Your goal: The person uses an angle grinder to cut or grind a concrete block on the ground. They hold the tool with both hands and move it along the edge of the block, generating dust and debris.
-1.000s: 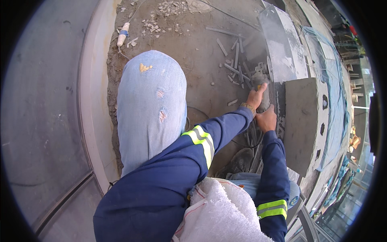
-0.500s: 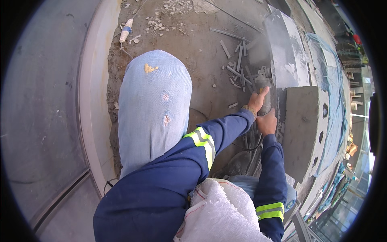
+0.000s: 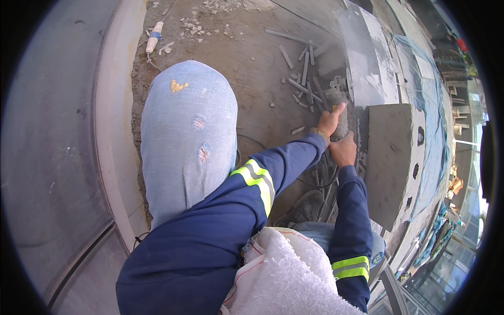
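Note:
Both of my hands are closed around an angle grinder (image 3: 336,90) at the right of centre. My left hand (image 3: 329,119), with a watch at the wrist, grips the body just behind the tool's head. Around the rear part is my right hand (image 3: 343,151), nearer to me. The grinder's disc stands on edge against the side of a grey slab (image 3: 366,52), and pale dust blurs the spot. Whether the disc has cut into the slab, I cannot tell. A dark cord (image 3: 321,185) curves away below my hands.
Grey offcut strips (image 3: 305,68) and rubble lie on the dirt floor. A hollow concrete block (image 3: 391,163) stands right of my hands. My bent knee (image 3: 189,121) fills the middle left. A white cable connector (image 3: 154,37) rests at the far left, beside a pale ledge (image 3: 118,105).
The whole view has shifted slightly, so the scene sits a little further left and up. My hands keep their hold on the angle grinder at the slab's edge.

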A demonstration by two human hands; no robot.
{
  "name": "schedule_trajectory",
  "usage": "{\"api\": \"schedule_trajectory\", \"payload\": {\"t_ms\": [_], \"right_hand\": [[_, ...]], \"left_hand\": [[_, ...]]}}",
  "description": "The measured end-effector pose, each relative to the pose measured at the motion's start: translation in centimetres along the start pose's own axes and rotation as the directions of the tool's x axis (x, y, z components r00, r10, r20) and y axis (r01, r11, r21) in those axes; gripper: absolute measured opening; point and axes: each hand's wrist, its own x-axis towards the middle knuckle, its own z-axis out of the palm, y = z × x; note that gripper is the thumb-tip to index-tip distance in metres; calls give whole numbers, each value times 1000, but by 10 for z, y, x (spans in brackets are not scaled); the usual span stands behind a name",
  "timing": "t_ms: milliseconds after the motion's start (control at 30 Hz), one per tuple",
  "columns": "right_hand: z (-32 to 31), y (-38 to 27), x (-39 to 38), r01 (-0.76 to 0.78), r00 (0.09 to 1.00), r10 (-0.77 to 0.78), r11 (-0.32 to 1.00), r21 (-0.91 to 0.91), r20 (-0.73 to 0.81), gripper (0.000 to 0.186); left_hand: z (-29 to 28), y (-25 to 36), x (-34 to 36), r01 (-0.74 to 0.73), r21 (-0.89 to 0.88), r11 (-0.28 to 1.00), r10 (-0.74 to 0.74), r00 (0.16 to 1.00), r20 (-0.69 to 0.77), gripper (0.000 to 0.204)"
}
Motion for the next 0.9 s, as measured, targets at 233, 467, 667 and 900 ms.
{"api": "schedule_trajectory", "payload": {"t_ms": [233, 467, 667, 900], "right_hand": [[5, 9, 6, 7, 1000, -7, 1000, 29, -14, 84], [-2, -7, 4, -19, 999, 19, 1000, -7, 29, 87], [-2, -3, 5, -24, 1000, 24, 1000, 16, 1, 87], [-3, -10, 7, -36, 999, 36, 999, 26, 8, 86]], "left_hand": [[2, 10, -6, 1, 36, 999, -1, 1000, 18, 76], [-4, 4, 8, 12, 18, 1000, -12, 1000, -2, 75], [5, 8, -2, 20, -48, 999, -20, 1000, -2, 71], [1, 1, 11, -8, -29, 1000, 7, 1000, -21, 64]]}}
